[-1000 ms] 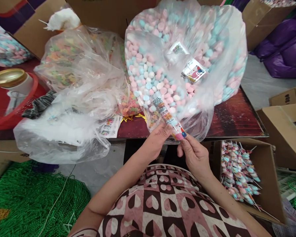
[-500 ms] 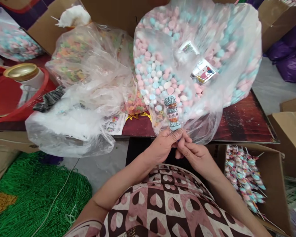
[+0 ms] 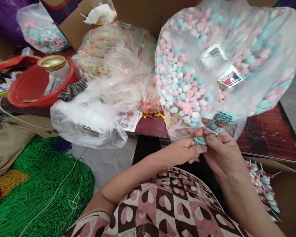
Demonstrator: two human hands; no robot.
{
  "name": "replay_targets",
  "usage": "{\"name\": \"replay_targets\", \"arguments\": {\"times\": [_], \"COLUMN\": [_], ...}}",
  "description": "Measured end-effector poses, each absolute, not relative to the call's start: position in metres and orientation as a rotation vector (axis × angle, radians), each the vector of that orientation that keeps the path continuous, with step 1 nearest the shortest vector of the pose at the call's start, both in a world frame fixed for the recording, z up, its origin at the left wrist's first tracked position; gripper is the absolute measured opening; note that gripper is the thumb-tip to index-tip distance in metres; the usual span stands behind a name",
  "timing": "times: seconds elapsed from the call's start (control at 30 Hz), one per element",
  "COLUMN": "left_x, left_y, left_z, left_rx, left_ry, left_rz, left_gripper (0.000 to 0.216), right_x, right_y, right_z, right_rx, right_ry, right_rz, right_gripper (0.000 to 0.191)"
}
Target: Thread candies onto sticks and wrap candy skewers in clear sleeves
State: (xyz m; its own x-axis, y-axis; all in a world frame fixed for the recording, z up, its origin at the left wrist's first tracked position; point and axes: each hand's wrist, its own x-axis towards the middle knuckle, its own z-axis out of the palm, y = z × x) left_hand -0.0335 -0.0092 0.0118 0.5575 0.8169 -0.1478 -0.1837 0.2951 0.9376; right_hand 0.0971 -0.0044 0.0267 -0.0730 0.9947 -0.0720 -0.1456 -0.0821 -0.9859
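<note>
Both my hands meet at the table's front edge, pinched on a small printed candy packet [image 3: 218,122] with teal and dark markings. My left hand [image 3: 185,150] grips its lower end from the left. My right hand [image 3: 221,149] wraps it from the right, thumb on top. The packet tilts to the right. Just behind it stands a big clear bag of pink, blue and white candies [image 3: 212,65] with two small printed packets lying inside.
A dark red table [image 3: 264,135] holds crumpled clear bags [image 3: 98,108], a bag of orange and green candies [image 3: 101,46] and a red basket [image 3: 34,85] with a gold-lidded jar. A cardboard box of wrapped lollipops [image 3: 264,184] sits at right. Green cord [image 3: 39,194] is piled at left.
The packet has swung from upright to tilted right, and both hands have shifted right with it. The camera has turned, so the whole scene slid rightward.
</note>
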Motion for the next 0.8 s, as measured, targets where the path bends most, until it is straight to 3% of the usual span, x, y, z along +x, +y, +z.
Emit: {"name": "replay_targets", "arguments": {"times": [0.1,0.17,0.37,0.53,0.63,0.8], "left_x": [-0.041,-0.046,-0.061,-0.080,-0.100,-0.129], "left_y": [-0.004,-0.002,-0.006,-0.011,-0.009,-0.004], "left_z": [0.009,0.007,0.004,-0.001,-0.007,-0.015], "left_rx": [1.372,1.403,1.022,1.326,1.262,0.776], "left_ry": [1.169,1.213,0.555,1.173,1.304,1.061], "left_rz": [0.985,1.021,0.718,1.018,1.126,1.391], "left_gripper": [0.021,0.020,0.049,0.027,0.028,0.037], "right_x": [0.084,0.083,0.096,0.069,0.050,0.026], "right_y": [-0.001,0.002,0.012,0.025,0.038,0.065], "right_z": [0.022,0.024,0.033,0.021,0.013,0.006], "right_rx": [-1.112,-1.115,-1.153,-1.188,-1.256,-1.448], "right_ry": [-1.026,-1.021,-1.324,-1.312,-1.552,-2.278], "right_rz": [1.182,1.173,1.430,1.231,1.215,0.639], "right_gripper": [0.027,0.029,0.038,0.025,0.023,0.027]}}
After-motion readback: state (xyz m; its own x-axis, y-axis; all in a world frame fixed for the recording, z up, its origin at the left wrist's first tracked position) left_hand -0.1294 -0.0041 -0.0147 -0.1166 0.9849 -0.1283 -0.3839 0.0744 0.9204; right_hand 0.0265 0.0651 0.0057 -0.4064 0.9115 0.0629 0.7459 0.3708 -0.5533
